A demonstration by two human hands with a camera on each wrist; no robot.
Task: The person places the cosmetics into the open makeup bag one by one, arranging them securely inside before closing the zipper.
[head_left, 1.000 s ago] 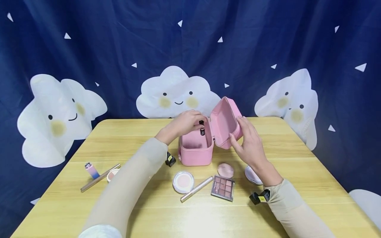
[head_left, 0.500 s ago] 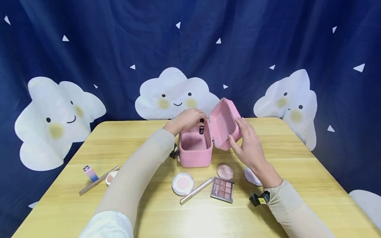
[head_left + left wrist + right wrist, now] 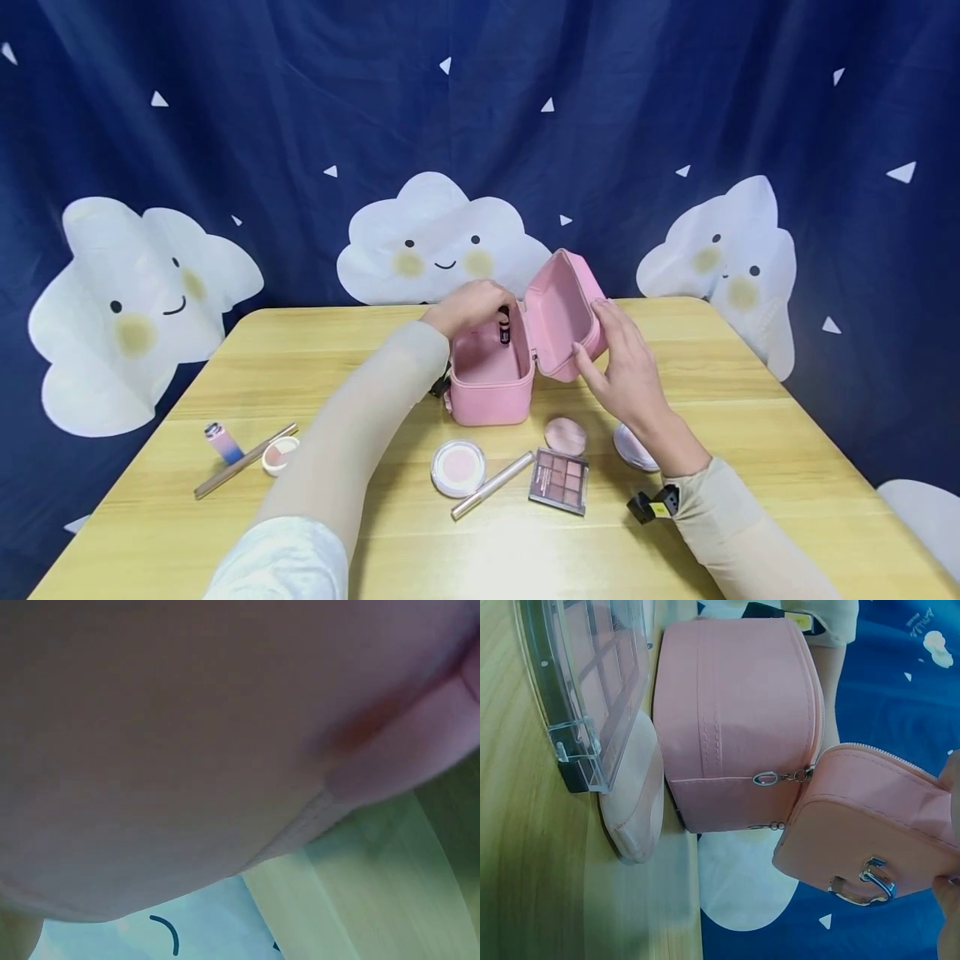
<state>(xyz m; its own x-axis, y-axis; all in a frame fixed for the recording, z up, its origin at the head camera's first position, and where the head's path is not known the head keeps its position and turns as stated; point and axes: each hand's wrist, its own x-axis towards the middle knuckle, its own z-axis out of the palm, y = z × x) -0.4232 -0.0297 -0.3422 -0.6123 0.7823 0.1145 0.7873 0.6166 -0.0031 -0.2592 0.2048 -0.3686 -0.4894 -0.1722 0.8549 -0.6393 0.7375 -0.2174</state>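
Observation:
A pink cosmetic case (image 3: 491,403) stands on the table, its lid (image 3: 561,317) swung up to the right. My left hand (image 3: 471,307) reaches over the far left rim and pinches a small black tube (image 3: 505,329) upright inside the case. In the left wrist view the hand fills most of the frame and the tube is hidden. My right hand (image 3: 628,367) grips the lid by its right edge, thumb low and fingers higher. From the right wrist, the lid's outside (image 3: 847,832) shows a metal-ringed handle and zip pulls beside the case body (image 3: 739,712).
In front of the case lie a round compact (image 3: 458,468), a silver pen-like tube (image 3: 492,486), an eyeshadow palette (image 3: 559,481) and a powder puff (image 3: 566,437). Another round compact (image 3: 633,448) sits under the right wrist. At left are a pink-blue tube (image 3: 223,442), a brown stick (image 3: 243,463) and a small pot (image 3: 279,455).
My left hand has moved slightly right and down, bringing the black tube lower into the case. The right hand keeps its grip on the lid.

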